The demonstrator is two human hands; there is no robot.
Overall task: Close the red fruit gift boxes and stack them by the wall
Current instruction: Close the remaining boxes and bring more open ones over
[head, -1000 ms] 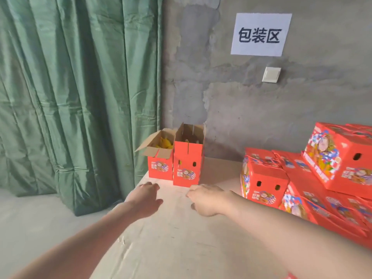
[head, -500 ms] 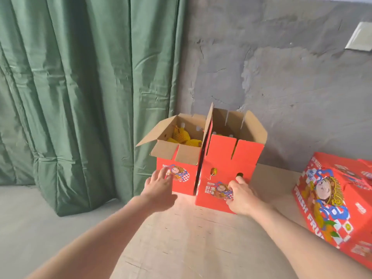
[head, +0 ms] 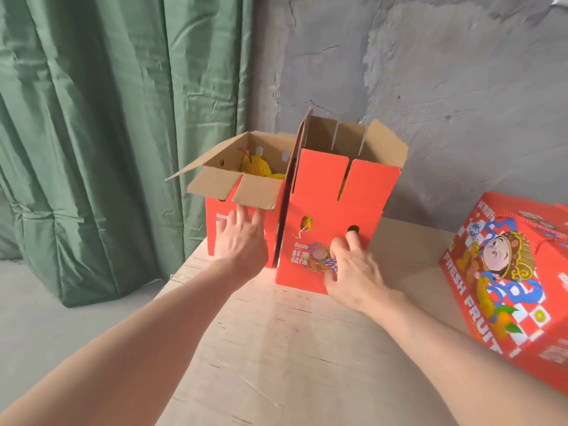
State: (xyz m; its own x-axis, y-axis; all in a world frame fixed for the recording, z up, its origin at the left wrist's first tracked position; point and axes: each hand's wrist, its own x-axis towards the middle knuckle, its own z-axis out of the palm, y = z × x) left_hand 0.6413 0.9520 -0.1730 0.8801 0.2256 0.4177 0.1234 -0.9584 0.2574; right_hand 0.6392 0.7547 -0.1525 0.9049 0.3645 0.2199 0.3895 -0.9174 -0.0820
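Box touches right grip; neighbour touches left grip.

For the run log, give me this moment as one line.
left hand: touches short box, flaps open | right hand: touches tall box, flaps open

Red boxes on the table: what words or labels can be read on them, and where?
"FRESH FRUIT": white letters down the side of the closed box.
"GOOD": front of the tall open box, above its picture.
"鲜果": large characters just under that; the row below is too blurred to read.
"GOOD": front of the low open box, beside the left hand; the lines beneath are unreadable.
Small print on the closed box: too blurred to read.
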